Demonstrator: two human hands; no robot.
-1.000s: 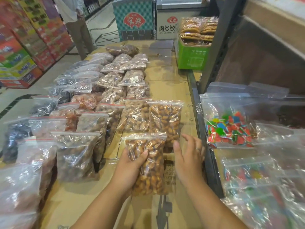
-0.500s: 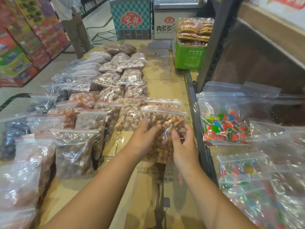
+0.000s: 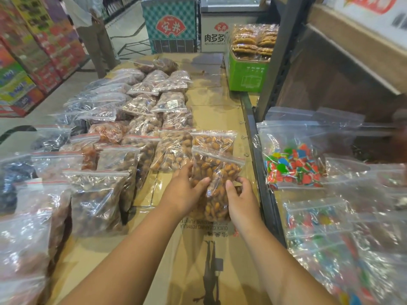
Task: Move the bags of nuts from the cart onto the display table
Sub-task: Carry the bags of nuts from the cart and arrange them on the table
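Observation:
A clear zip bag of golden-brown nuts [image 3: 217, 172] lies on the cardboard-covered display table [image 3: 211, 111], its top overlapping a second bag of the same nuts [image 3: 212, 142]. My left hand [image 3: 184, 191] grips the bag's left side with the thumb across its front. My right hand [image 3: 241, 200] holds its lower right corner. Rows of other nut and dried-fruit bags [image 3: 141, 119] fill the table's left and middle. No cart shows in this view.
A dark metal rail [image 3: 257, 150] borders the table on the right, with bags of coloured candy [image 3: 293, 166] beyond it. A green box of biscuits [image 3: 246, 71] stands at the far right corner. A person [image 3: 94, 34] stands far left, past stacked cartons [image 3: 33, 51].
The bag moved away from me and to the right, from near my body up onto the other bag of the same nuts. My right hand, free before, now holds it.

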